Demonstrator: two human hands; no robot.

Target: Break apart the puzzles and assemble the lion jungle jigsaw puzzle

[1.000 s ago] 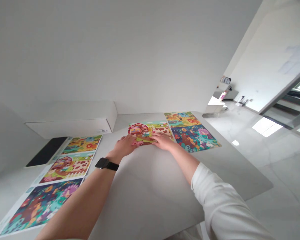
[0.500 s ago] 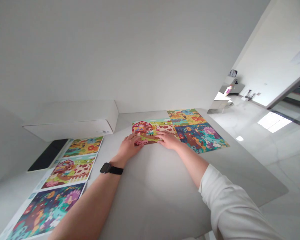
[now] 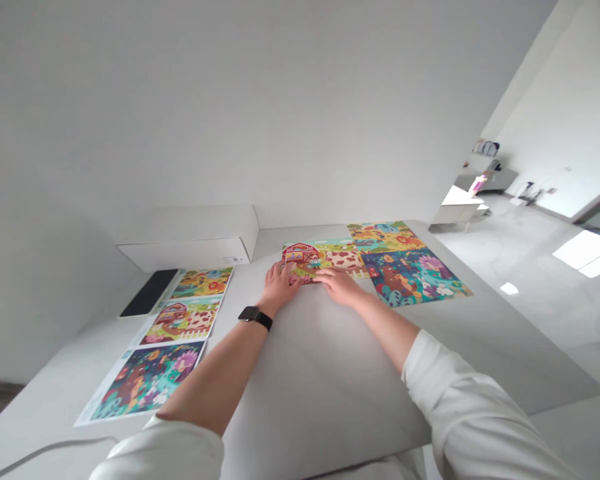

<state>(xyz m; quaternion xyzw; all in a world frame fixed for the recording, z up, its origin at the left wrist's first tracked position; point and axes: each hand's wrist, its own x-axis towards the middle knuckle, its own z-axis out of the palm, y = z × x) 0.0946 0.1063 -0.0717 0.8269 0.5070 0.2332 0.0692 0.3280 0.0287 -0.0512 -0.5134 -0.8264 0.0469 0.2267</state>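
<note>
A farm picture puzzle (image 3: 347,258) with a red barn and a spotted cow lies flat on the table. My left hand (image 3: 279,287) rests at its lower left corner, fingers stretched out over the edge. On its lower edge lies my right hand (image 3: 343,288), open, fingertips touching the picture near the middle. A yellow safari picture (image 3: 387,237) lies to the upper right of the farm picture. Below that, a dark night-forest picture (image 3: 413,277) sits against the farm picture's right side. Parts of the farm picture's lower edge are covered by my fingers.
At left lie printed sheets: a safari sheet (image 3: 203,283), a farm sheet (image 3: 183,321) and a forest sheet (image 3: 150,380). Behind them are a black phone-like slab (image 3: 150,293) and a long white box (image 3: 190,253). A grey cable (image 3: 50,448) runs along the front left.
The view has shifted to the left, so things appear further right. My right hand has slid slightly left along the farm picture's lower edge, closer to my left hand.
</note>
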